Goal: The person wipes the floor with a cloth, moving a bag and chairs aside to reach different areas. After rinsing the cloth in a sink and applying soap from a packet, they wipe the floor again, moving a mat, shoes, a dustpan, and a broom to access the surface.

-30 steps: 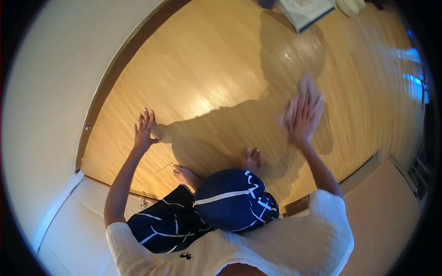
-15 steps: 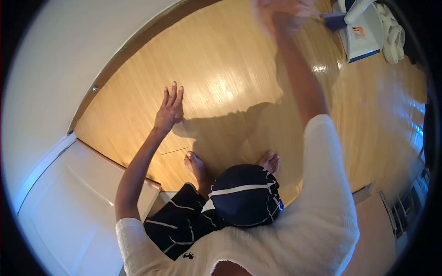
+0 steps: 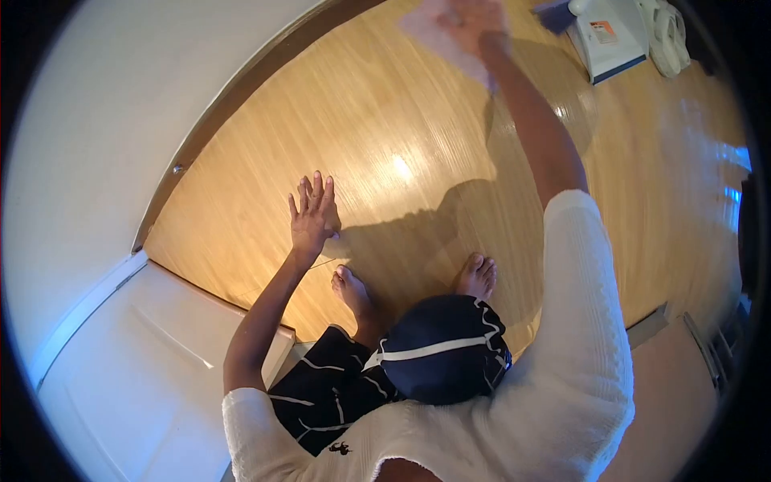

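My left hand (image 3: 316, 217) is just above or on the wooden floor (image 3: 377, 128), left of centre, its fingers spread and nothing seen in it. At the top of the view my right hand (image 3: 474, 28) presses on a thin pinkish cloth (image 3: 440, 36) that spreads out to its left and below it on the floor. Motion slightly smears that hand and the cloth. My two bare feet (image 3: 351, 287) stand on the floor below, beside my knees in dark, white-striped clothing (image 3: 438, 349).
At the top right lie a white dustpan (image 3: 608, 40), a purple brush (image 3: 556, 14) and pale shoes (image 3: 666, 40). A white wall (image 3: 161, 80) with a brown base strip curves along the left. A pale panel (image 3: 136, 361) is at lower left.
The view has shifted a little. My right hand has moved slightly left, and the cloth under it now shows more clearly. My left hand appears lower and further right, still spread.
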The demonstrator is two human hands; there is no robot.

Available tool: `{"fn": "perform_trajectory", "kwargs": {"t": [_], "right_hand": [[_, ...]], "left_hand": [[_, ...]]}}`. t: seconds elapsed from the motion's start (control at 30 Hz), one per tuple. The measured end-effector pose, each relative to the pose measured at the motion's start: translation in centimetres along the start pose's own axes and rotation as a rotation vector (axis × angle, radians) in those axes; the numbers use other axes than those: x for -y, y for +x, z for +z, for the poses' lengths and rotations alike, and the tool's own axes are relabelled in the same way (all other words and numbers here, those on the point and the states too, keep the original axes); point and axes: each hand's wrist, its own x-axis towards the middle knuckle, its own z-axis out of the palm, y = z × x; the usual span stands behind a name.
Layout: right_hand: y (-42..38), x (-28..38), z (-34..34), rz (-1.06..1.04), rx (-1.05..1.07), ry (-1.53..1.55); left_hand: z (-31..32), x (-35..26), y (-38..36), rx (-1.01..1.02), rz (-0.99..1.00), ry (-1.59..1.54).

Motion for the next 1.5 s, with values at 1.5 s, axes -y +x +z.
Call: {"fn": "perform_trajectory", "kwargs": {"t": [1.5], "right_hand": [[-1.6, 16.6, -0.6, 0.044, 0.058, 0.02]], "left_hand": [[-4.2, -6.1, 7.6, -0.058, -0.111, -0.386]]}}
